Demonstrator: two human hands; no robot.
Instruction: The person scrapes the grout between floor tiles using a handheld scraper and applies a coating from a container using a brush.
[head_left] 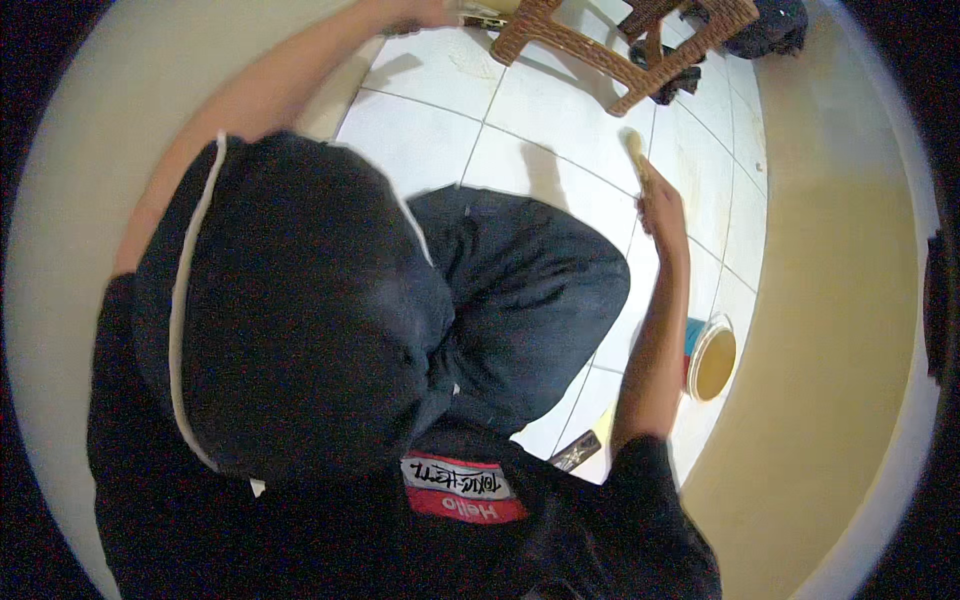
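Note:
My right hand [662, 210] is closed around a pale, round-ended tool [634, 148] that looks wooden. Its upper end points away from me, over the floor tiles; the fingers hide the rest. My left arm reaches far forward, and my left hand [420, 14] is partly cut off by the top edge. From its fingers a flat thing with a shiny band [484, 19] sticks out, too cropped to name. A round bucket [713, 364] with a pale rim and tan contents stands on the floor beside my right forearm.
A brown woven-pattern stool [580, 45] stands ahead, with a dark object [675, 80] by its legs. A black bag-like bundle [768, 25] lies at the far right. A dark flat tool [576, 452] lies near my right elbow. A tan wall [830, 330] bounds the right side.

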